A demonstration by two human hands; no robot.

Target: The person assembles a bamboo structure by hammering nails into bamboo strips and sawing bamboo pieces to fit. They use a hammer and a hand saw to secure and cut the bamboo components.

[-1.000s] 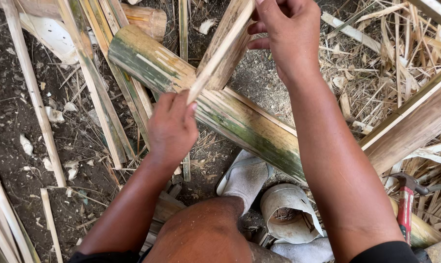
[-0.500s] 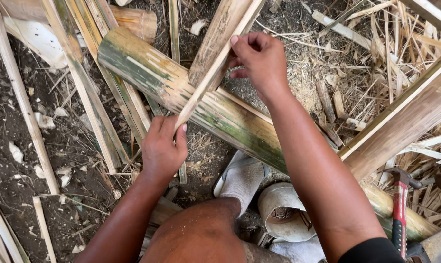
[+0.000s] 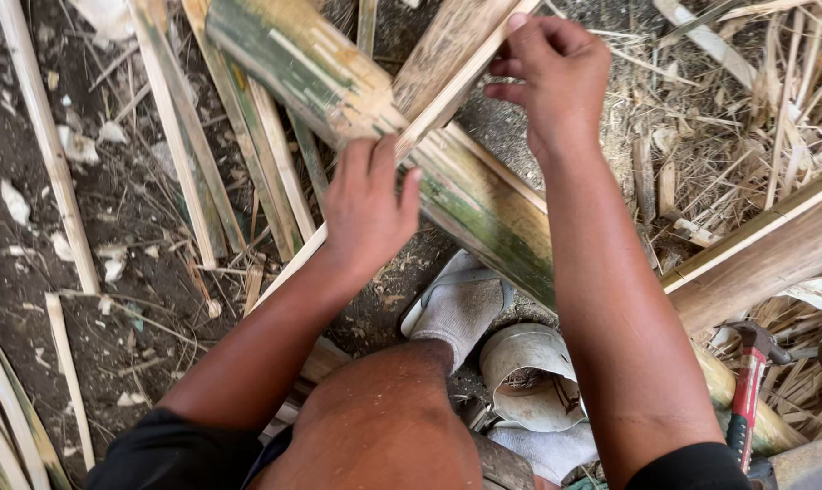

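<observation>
I see my left hand (image 3: 367,213) pressed on the thin bamboo strip (image 3: 447,100), fingers together, flat over it. My right hand (image 3: 556,77) pinches the strip higher up — it lies slanted across the thick green bamboo pole (image 3: 483,195) above the dirt ground (image 3: 29,272).

Bamboo pole (image 3: 356,100) matt green, scuffed (fibrous where split); strips (image 3: 43,136) pale, dry; hammer (image 3: 747,386) red glossy handle
</observation>
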